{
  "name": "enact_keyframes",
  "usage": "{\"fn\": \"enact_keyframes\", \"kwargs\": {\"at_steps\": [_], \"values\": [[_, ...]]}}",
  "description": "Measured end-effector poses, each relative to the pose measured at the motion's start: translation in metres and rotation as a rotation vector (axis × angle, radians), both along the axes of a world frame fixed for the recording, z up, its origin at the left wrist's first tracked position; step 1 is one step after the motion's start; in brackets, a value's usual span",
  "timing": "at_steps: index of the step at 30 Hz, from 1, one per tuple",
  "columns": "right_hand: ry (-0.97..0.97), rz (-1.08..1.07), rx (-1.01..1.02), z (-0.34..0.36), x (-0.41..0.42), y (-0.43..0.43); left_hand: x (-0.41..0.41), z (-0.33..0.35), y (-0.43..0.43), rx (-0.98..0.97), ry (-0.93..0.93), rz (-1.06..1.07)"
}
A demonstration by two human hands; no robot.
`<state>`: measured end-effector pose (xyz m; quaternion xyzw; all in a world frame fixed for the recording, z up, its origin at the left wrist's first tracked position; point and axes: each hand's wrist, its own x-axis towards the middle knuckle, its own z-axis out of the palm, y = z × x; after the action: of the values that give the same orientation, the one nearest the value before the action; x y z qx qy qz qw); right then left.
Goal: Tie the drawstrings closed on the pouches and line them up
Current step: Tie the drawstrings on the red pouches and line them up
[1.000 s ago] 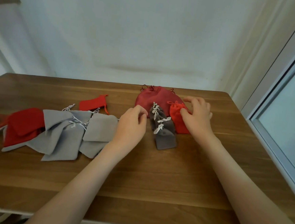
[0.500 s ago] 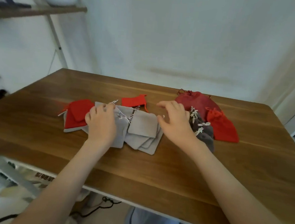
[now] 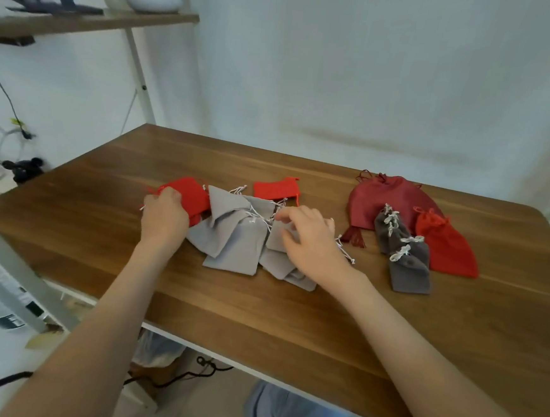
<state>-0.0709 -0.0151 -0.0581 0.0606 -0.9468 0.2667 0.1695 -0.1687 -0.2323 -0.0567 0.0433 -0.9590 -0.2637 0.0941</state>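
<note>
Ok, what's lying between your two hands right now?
Head view: overlapping light grey pouches with loose white drawstrings fill the stretch between the left hand, gripping a red pouch, and the right hand on the pile.

**Bright, flat light; soft wide-angle picture**

Even, diffuse light fills the scene and washes out the pale wall. The pouches cast only faint, soft shadows on the bench. Wide-angle bending tilts the shelf post. The forearms stretch at the bottom edge, and fine detail is slightly blurred.
</note>
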Motion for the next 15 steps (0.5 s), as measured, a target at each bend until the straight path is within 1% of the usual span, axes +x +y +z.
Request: {"fn": "enact_keyframes", "kwargs": {"at_steps": [3,4,5,8,10,15], "values": [[-0.025,0.015,-0.002,-0.009,-0.002,0.001,-0.008,0.011,0.0,0.337,-0.102,0.249],[-0.041,0.014,0.002,-0.012,-0.002,0.002,-0.01,0.013,0.001,0.418,-0.138,0.301],[-0.06,0.014,0.012,-0.015,-0.003,0.003,-0.011,0.014,0.002,0.442,-0.16,0.327],[-0.105,0.027,0.038,-0.022,-0.003,0.003,-0.016,0.013,0.006,0.373,-0.148,0.357],[-0.102,0.033,0.04,-0.024,-0.002,0.003,-0.02,0.01,0.011,0.35,-0.133,0.359],[-0.054,0.043,0.068,-0.028,0.001,0.004,-0.026,0.01,0.017,0.322,-0.191,0.281]]}}
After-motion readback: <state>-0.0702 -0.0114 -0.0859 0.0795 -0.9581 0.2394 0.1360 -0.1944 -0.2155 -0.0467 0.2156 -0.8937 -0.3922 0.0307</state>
